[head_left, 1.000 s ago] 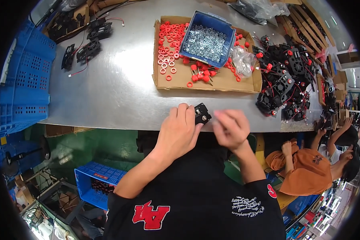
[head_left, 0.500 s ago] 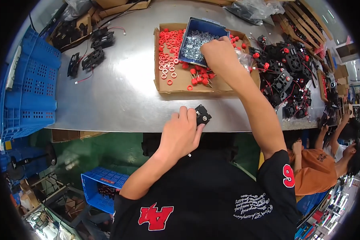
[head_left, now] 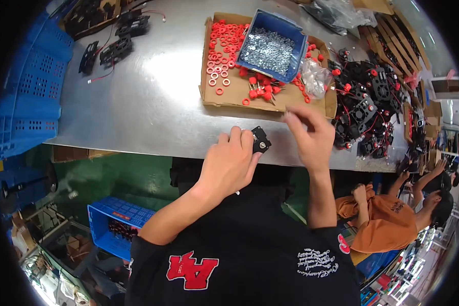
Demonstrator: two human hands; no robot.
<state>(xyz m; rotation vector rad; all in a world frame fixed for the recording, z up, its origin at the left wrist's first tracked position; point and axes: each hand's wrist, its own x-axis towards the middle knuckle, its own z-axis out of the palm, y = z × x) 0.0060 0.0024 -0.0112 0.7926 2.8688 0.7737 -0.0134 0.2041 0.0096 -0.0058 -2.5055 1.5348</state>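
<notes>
My left hand (head_left: 228, 159) is closed around a small black plastic part (head_left: 260, 139) with a round metal piece on its face, above the table's front edge. To the right of it is my right hand (head_left: 313, 136), thumb and fingertips pinched together. The fingertips are blurred, and whatever they hold is too small to name. Beyond both hands, a blue bin (head_left: 299, 56) full of small shiny metal nuts or washers (head_left: 268, 51) sits tilted in a shallow cardboard tray (head_left: 209, 97). Red rings (head_left: 219, 66) and red knobs with metal stems (head_left: 262, 92) lie around the bin.
A clear plastic bag (head_left: 316, 79) lies in the tray's right end. Black fan assemblies with red wires (head_left: 364, 109) are heaped to the right, others (head_left: 116, 49) lie at left. A blue crate (head_left: 30, 86) borders the table's left. A person in orange (head_left: 385, 219) works at right.
My right hand has come out of the blue bin and moved back toward my left hand. My left hand still holds the black part. The view has shifted slightly.
</notes>
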